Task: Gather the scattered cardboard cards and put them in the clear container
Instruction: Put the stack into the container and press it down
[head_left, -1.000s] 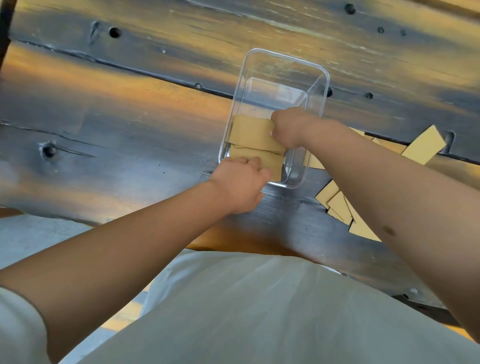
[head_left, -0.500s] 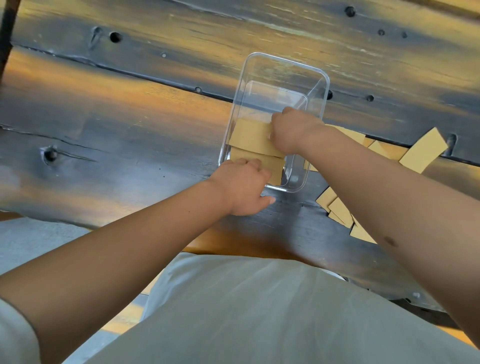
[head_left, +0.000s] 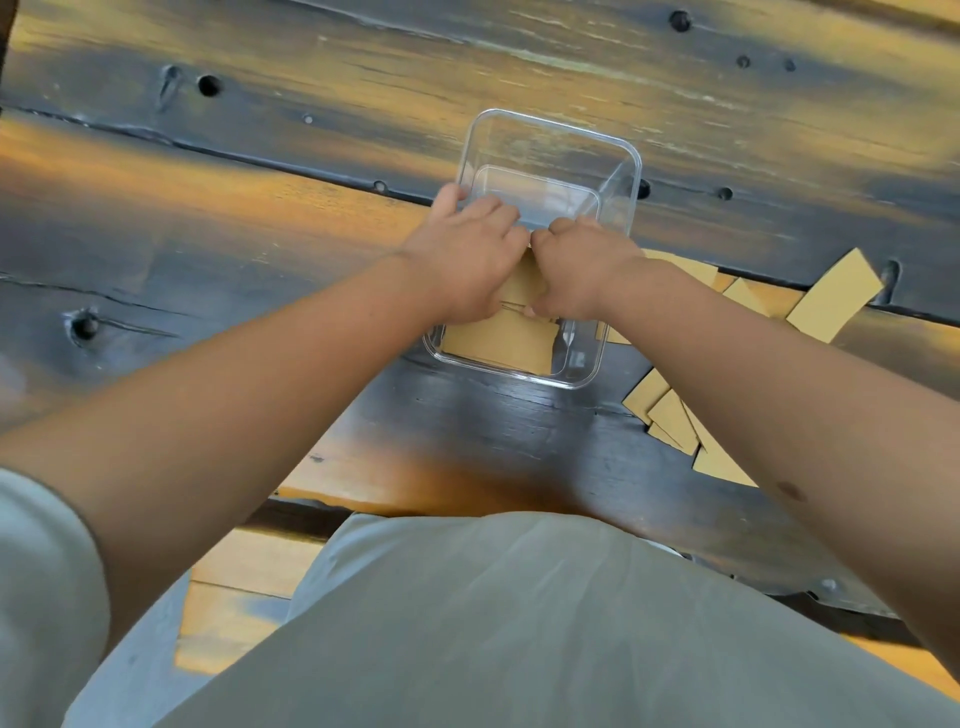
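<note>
- Head view, nearest first: a pale garment (head_left: 467, 623) fills the bottom edge, with both forearms reaching forward over the dark wooden table (head_left: 260, 218).
- Loose cardboard cards (head_left: 670, 415) lie on the table under the right forearm, with more (head_left: 831, 301) farther off to the right, all outside the box and so not yet gathered.
- Inside the clear container (head_left: 550, 130), a stack of cards (head_left: 498, 343) sits at the near end, probably to leave the far end free.
- Right hand (head_left: 582, 270) has its fingers curled down onto the stacked cards, seemingly seating them; whether it pinches one I cannot tell.
- Left hand (head_left: 462, 260) now lies over the container's left side, thumb on the rim and fingers bent inward onto the cards, likely bracing the box while squaring the stack.
- Compared with half a second ago, the left hand has moved up from the near wall to meet the right hand inside.
</note>
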